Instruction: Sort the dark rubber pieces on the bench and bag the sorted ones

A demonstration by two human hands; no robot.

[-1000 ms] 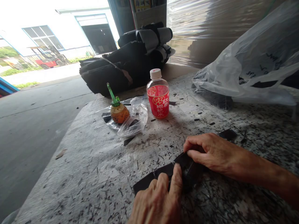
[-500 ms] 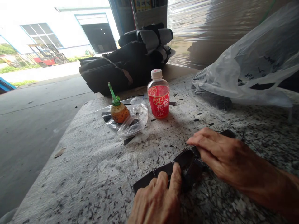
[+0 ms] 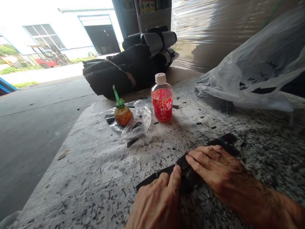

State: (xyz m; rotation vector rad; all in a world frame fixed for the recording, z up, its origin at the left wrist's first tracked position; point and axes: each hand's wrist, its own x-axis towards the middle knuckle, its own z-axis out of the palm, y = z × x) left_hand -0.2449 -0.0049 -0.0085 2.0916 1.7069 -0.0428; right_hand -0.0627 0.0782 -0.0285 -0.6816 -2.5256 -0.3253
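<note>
A long black strip of sheet material [image 3: 226,140], marked by cross seams or folds, lies slantwise on the table. My left hand [image 3: 158,198] presses its fingertips down on the strip's near left part, fingers bent slightly and a little apart. Against the middle of the strip, my right hand [image 3: 218,168] lies flat with its fingers stretched out, close to the left fingertips. Both palms hide part of the strip, and darker flaps show in the shadow between the hands. Neither hand is wrapped round anything.
The pale, worn tabletop [image 3: 95,152] is littered with black scraps. Beyond the hands stand a red-labelled bottle [image 3: 162,103] and an orange round container with a green spout [image 3: 122,114] on a plastic bag [image 3: 143,124]. Black rolled bundles [image 3: 114,74] and a translucent sack [image 3: 250,73] lie farther back.
My right hand has come down and left, flattening onto the strip's middle, where a raised, folded piece showed before. More of the strip's far right end shows. The left hand has barely shifted.
</note>
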